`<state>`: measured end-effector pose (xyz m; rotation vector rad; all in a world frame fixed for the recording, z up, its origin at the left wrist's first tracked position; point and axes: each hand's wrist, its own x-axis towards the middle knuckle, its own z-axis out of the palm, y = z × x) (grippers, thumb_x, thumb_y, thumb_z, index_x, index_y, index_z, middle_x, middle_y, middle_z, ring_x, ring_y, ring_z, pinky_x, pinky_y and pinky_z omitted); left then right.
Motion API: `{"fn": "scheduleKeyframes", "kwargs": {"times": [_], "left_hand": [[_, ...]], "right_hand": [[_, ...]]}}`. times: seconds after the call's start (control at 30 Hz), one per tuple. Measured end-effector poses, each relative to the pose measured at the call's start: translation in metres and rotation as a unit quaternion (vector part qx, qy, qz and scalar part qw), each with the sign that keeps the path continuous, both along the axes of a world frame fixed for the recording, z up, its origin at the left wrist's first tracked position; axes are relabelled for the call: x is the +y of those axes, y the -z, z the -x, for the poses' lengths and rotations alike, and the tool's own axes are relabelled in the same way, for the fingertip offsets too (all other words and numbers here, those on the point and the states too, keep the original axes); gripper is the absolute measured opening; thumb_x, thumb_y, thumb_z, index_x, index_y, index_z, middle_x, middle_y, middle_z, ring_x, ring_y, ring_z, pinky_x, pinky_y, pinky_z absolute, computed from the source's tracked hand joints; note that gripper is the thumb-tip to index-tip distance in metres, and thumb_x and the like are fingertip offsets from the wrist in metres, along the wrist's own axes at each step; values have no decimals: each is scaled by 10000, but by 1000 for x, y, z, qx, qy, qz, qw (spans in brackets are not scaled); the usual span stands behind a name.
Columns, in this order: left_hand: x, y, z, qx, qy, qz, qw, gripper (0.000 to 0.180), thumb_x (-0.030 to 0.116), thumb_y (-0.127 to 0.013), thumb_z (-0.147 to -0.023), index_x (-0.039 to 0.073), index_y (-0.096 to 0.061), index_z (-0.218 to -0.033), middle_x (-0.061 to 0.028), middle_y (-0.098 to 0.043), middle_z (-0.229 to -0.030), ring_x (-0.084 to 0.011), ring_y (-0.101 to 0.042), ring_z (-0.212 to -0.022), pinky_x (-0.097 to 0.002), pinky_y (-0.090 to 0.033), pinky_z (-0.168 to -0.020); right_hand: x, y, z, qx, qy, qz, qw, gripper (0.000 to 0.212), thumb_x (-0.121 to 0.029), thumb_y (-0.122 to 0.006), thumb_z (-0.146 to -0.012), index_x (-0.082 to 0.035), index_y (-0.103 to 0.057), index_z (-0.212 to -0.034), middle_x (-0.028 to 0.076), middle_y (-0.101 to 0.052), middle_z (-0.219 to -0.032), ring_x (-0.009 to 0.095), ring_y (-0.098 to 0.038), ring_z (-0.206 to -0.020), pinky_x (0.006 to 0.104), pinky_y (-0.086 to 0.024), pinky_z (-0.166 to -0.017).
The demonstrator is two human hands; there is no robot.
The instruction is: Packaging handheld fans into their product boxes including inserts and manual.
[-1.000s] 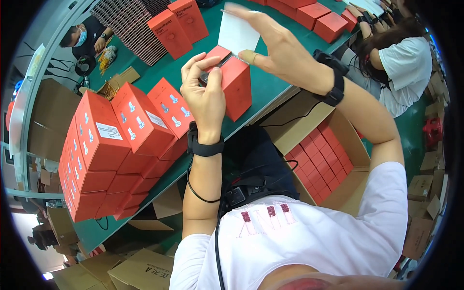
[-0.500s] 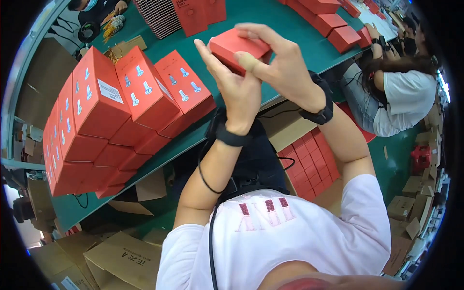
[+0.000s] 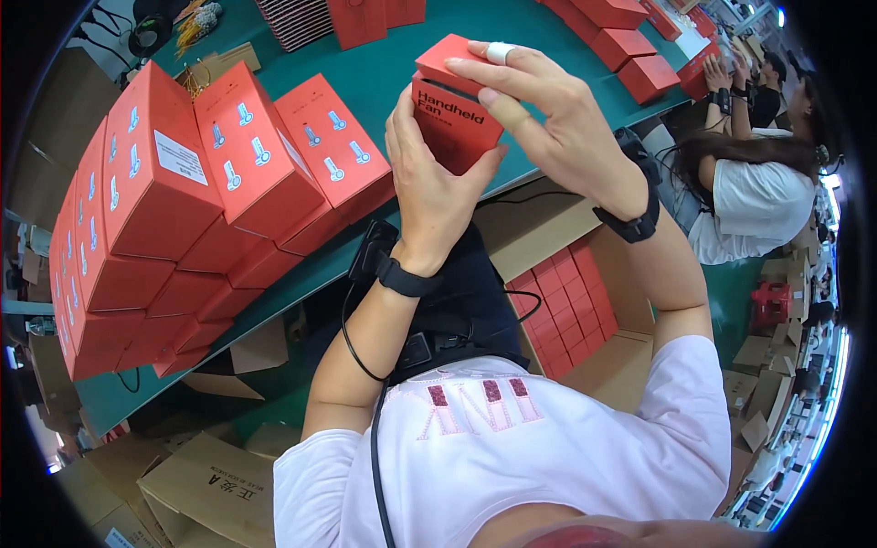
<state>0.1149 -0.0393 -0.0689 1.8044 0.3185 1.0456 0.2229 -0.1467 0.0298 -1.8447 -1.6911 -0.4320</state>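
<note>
My left hand [image 3: 425, 196] is closed around a small red carton box [image 3: 457, 123], held tilted above the table edge with its dark-printed front toward me. My right hand [image 3: 557, 119] is at the box's top, its fingers over the lid flap [image 3: 457, 53] and its thumb close to the front edge. A dark gap shows between flap and box body, so the lid stands partly raised. What lies inside the box is hidden. One right finger wears a white wrap. To the left of my hands rises a stack of larger red boxes [image 3: 265, 160] with small fan pictures on them.
The green table [image 3: 365, 73] holds more red boxes [image 3: 614, 46] at the far right. Below its edge, an open brown carton [image 3: 630, 365] contains rows of small red boxes. Brown cartons [image 3: 206, 479] sit lower left. Another person in white [image 3: 763, 201] works at the right.
The box has turned upright so its printed front faces me, and its lid gap now shows. My left hand has moved down its side, while my right hand stays at the top.
</note>
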Motion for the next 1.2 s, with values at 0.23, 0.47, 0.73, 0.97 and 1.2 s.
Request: {"fn": "scheduleKeyframes", "kwargs": {"times": [0.23,0.47,0.73,0.97,1.2], "left_hand": [[0,4,-3,-3,-16,-29,999,1011,205,-916,-689,-29,-329,-1478,-217,-478,-1366,-375,-484,-1265,-461,-445,-1052],[-1,9,-6,-29,-38,-66,997,1004,179,-910,-675,-37,-339,-1472,-239,-487,-1371,-404,-496,-1245,-474,-434,-1053],[-12,-28,40,31,71,-130,988,1091,255,-895,-717,-53,-264,-1551,-279,-359,-1546,-444,-378,-1409,-493,-330,-1155],[21,-40,99,146,437,100,882,621,167,-824,-832,-4,-587,-1379,-177,-632,-1335,-306,-605,-1243,-387,-469,-1058],[28,-18,99,164,458,182,854,600,194,-791,-863,19,-578,-1396,-166,-626,-1344,-301,-601,-1240,-389,-466,-1060]], "right_hand": [[-3,6,0,107,17,4,994,356,-134,-618,-977,-103,-669,-1328,220,-628,-1319,377,-559,-1284,435,-459,-1064],[-8,-8,12,-63,46,55,995,605,-353,-756,-860,-58,-613,-1369,264,-559,-1396,426,-569,-1253,438,-462,-1062],[30,-63,-101,15,191,314,930,902,-328,-881,-646,72,-520,-1370,257,-645,-1241,354,-646,-1138,379,-518,-970],[133,-50,-280,187,117,169,960,847,-55,-835,-661,-38,-489,-1434,152,-660,-1195,276,-628,-1076,385,-535,-917],[196,-4,-354,320,-429,147,832,794,33,-679,-777,-44,-420,-1524,176,-538,-1401,255,-549,-1222,388,-506,-972]]}}
